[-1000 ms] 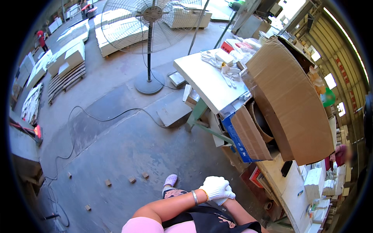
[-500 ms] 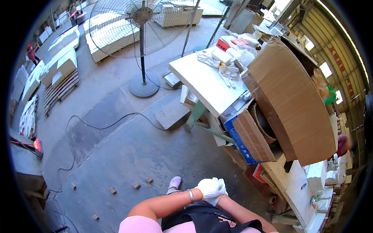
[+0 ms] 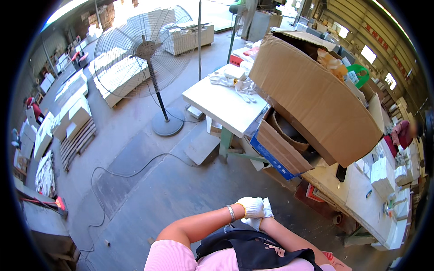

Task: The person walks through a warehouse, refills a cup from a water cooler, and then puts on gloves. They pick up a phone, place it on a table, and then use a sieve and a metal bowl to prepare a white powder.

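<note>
Both my hands wear white knitted gloves and are held together in front of my black apron (image 3: 253,246). My left hand (image 3: 251,207), with a metal bracelet above the glove's yellow-edged cuff, is closed over the glove on my right hand (image 3: 267,209). The right hand lies partly behind the left, and its fingers are hidden. No tool shows in either hand. Beyond them stands an open cardboard box (image 3: 278,145) with a blue edge. A larger carton (image 3: 312,95) is stacked above it. More white gloves (image 3: 245,90) lie on the white tabletop (image 3: 226,110).
A pedestal fan (image 3: 145,50) stands ahead on the left, its cable (image 3: 131,174) trailing over the floor. To the right runs a workbench (image 3: 332,185) with white blocks (image 3: 383,178) and a dark phone-like object (image 3: 341,173). One person (image 3: 400,134) is beyond it; another (image 3: 34,108) is far left.
The view has swung to the right, bringing more of the workbench and the person beyond it into sight. My gloved hands stay clasped together. My foot no longer shows.
</note>
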Motion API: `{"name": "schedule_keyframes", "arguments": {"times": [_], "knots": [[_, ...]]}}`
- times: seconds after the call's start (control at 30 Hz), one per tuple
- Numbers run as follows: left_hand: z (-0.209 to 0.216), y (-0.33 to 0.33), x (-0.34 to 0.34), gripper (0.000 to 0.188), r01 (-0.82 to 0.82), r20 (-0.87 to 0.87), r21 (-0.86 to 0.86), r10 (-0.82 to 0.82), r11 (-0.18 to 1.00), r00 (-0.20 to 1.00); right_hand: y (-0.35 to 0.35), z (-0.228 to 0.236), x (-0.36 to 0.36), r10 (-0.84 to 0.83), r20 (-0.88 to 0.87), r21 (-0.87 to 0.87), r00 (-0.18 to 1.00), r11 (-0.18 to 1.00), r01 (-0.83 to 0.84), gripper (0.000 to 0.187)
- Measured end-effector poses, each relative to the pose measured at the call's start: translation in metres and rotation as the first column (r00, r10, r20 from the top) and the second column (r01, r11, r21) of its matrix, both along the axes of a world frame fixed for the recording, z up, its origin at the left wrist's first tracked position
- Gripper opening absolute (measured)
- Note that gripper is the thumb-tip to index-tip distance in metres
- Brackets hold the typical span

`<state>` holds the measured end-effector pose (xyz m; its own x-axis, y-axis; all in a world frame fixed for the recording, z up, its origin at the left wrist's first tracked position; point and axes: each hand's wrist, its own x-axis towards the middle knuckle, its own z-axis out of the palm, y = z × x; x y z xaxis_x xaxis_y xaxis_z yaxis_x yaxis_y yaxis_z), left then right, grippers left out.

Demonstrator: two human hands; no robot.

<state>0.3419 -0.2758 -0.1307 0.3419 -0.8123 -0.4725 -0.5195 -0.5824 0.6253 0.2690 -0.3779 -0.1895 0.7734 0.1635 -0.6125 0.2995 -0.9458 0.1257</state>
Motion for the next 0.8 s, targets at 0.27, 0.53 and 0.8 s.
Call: {"name": "schedule_keyframes", "arguments": {"times": [0.27,0.53,0.8], "knots": [[0.029,-0.017,0.003,0.049,0.144,0.109,0.056,-0.149,0.988,0.983,-0.004,0.023,0.001,-0.131,-0.008,0.021,0.991,0.991,0.131,0.062],[0.011,-0.019,-0.002,0.047,0.099,-0.177,-0.458,-0.199,0.883,0.964,-0.018,-0.037,-0.024,-0.123,0.043,0.254,0.992,0.961,0.108,0.063],[0.038,-0.035,-0.007,0.03,-0.409,-0.825,-0.297,-0.016,0.863,0.565,-0.02,0.04,-0.002,-0.083,-0.155,0.177,0.984,0.978,0.111,0.072]]}}
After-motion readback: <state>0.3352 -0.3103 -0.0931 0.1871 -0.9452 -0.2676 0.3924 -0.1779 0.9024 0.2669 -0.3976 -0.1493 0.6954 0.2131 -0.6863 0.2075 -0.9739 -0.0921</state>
